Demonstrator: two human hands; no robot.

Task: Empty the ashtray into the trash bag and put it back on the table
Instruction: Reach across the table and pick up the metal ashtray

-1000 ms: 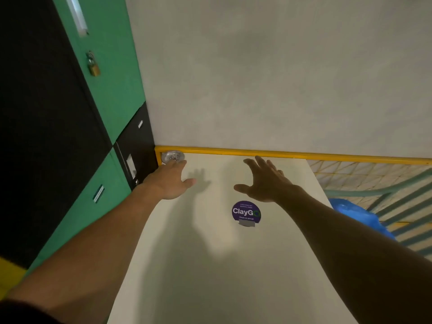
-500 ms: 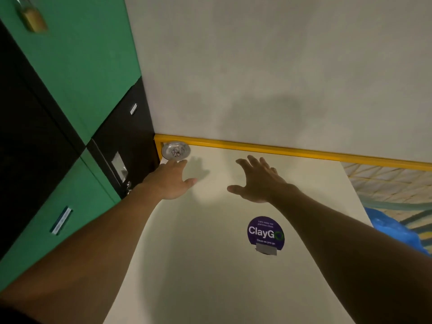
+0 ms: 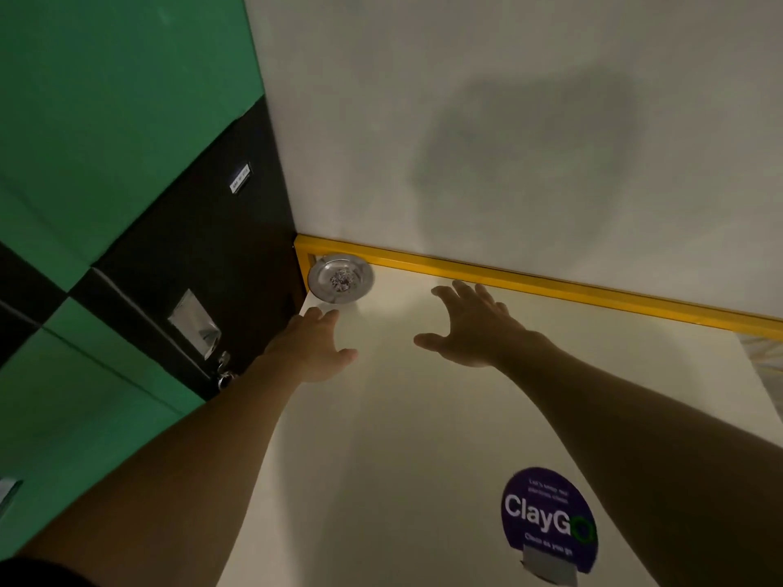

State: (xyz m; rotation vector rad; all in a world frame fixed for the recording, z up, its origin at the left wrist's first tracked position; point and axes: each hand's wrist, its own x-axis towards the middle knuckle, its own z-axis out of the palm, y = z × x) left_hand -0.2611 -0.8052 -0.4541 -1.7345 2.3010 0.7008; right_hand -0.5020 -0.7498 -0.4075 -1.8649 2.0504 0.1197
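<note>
A round metal ashtray [image 3: 341,278] with grey ash in its middle sits in the far left corner of the pale table [image 3: 381,480], against the yellow edge strip. My left hand [image 3: 311,347] hovers just short of it, fingers spread, holding nothing. My right hand [image 3: 474,326] is to the right of the ashtray, also spread and holding nothing. No trash bag shows in this view.
Green and black lockers [image 3: 127,247] stand along the table's left side, one with a key in its lock [image 3: 223,377]. A grey wall [image 3: 508,120] rises behind the yellow strip [image 3: 529,281]. A purple ClayGo sticker [image 3: 548,521] lies on the table near my right arm.
The view has moved closer to the corner and tilted; the ashtray now shows fully. The blue bag at right has left the frame. Both hands stay spread near the ashtray.
</note>
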